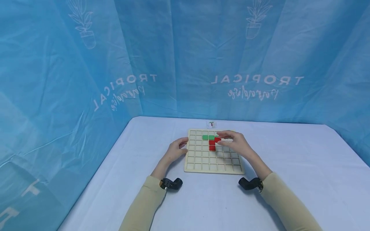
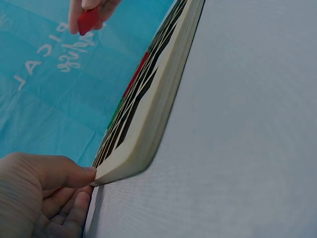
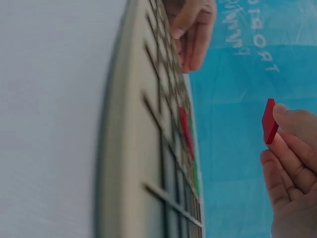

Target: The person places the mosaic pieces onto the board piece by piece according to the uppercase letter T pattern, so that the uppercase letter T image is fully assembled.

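A pale wooden grid board (image 1: 198, 166) lies on the white table. Two red tiles (image 1: 212, 147) sit one below the other in its squares, under a row of green tiles (image 1: 208, 137) that my right fingers partly cover. My right hand (image 1: 237, 144) is over the board's upper right part and pinches a red square tile (image 3: 269, 124) between thumb and fingertips, held above the surface. At the board's left edge is my left hand (image 1: 174, 151); its thumb (image 2: 74, 173) touches the rim, with the other fingers loosely bent beside it.
A small printed card (image 1: 212, 124) with a coloured grid pattern lies just beyond the board. Blue curtains (image 1: 190, 57) with lettering hang behind and at the sides of the white-covered table (image 1: 202, 205). Each wrist carries a black camera mount (image 1: 171, 184).
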`<move>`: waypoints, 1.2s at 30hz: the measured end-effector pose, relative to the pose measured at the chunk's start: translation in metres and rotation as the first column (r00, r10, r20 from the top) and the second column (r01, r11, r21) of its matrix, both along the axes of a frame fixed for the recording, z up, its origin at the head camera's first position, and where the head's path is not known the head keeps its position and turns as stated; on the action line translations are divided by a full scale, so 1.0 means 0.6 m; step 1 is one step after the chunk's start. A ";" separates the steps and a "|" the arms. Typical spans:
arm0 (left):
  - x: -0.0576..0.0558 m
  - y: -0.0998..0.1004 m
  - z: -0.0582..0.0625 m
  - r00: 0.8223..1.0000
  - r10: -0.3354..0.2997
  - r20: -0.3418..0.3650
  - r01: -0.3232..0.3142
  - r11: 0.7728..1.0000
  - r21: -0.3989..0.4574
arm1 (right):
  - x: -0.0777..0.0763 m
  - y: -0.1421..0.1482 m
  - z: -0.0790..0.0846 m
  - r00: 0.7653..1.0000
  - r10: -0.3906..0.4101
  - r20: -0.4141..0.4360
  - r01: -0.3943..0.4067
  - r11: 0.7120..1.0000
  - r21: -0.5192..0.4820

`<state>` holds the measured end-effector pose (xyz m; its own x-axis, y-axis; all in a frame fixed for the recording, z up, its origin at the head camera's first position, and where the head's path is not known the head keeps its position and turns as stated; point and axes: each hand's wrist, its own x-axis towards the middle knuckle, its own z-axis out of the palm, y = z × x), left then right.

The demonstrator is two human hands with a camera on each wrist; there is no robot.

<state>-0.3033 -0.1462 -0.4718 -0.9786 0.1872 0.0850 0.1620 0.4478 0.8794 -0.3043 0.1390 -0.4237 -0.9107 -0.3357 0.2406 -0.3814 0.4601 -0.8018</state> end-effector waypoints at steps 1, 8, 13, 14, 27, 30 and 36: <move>0.000 0.000 0.000 1.000 0.000 0.002 0.000 1.000 0.001 | 0.000 -0.001 -0.004 1.000 0.006 0.000 -0.006 1.000 -0.002; 0.000 0.004 -0.002 1.000 0.003 0.013 -0.003 1.000 0.000 | 0.007 -0.005 -0.029 0.998 0.062 -0.009 -0.062 0.998 0.002; 0.000 0.006 -0.001 1.000 0.006 0.013 -0.006 1.000 -0.003 | 0.009 -0.005 -0.049 0.994 0.105 -0.020 -0.105 0.994 -0.013; 0.000 0.006 -0.002 1.000 0.006 0.014 -0.006 1.000 -0.004 | 0.009 -0.005 -0.055 0.994 0.104 -0.014 -0.105 0.995 -0.006; 0.001 0.005 -0.002 1.000 0.010 0.015 -0.010 1.000 -0.008 | 0.006 -0.012 -0.088 0.984 0.143 -0.108 -0.128 0.982 0.139; 0.000 0.004 -0.003 1.000 0.011 0.017 -0.011 1.000 -0.007 | 0.006 -0.012 -0.088 0.976 0.166 -0.143 -0.142 0.976 0.168; 0.001 0.002 -0.005 1.000 0.015 0.028 -0.015 1.000 -0.009 | 0.005 -0.013 -0.092 0.966 0.180 -0.187 -0.144 0.971 0.192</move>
<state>-0.3025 -0.1450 -0.4748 -0.9833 0.1731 0.0563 0.1309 0.4579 0.8793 -0.3010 0.1311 -0.4787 -0.7789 -0.5284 0.3379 -0.6082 0.5049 -0.6125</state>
